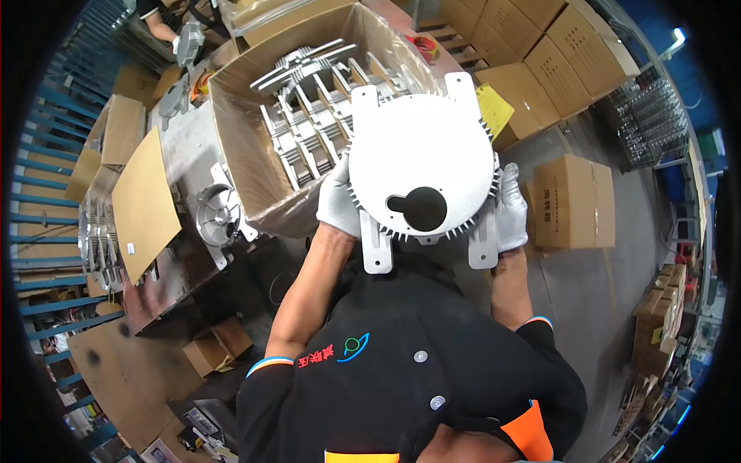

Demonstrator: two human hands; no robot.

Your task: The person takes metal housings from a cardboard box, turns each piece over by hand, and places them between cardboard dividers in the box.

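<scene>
Left hand [337, 202], white-gloved, grips the left edge of a flat-faced silver metal casting [428, 150] with fins around its rim, four drilled tabs and a keyhole-shaped opening; its fingertips are hidden behind the part. Right hand [511, 208], also gloved, clamps the right edge, fingers upward along the fins. Casting is held up in front of the torso, flat face to the camera, overlapping the near right side of an open, plastic-lined brown cardboard box [274, 207]. Inside the box: rows of silver finned parts [309, 127]. Left of it, a grey-topped desk [187, 139] carries a round silver spoked part [218, 214] and a tan cardboard sheet [147, 204]. Right, on the floor: a taped brown carton [573, 202].
</scene>
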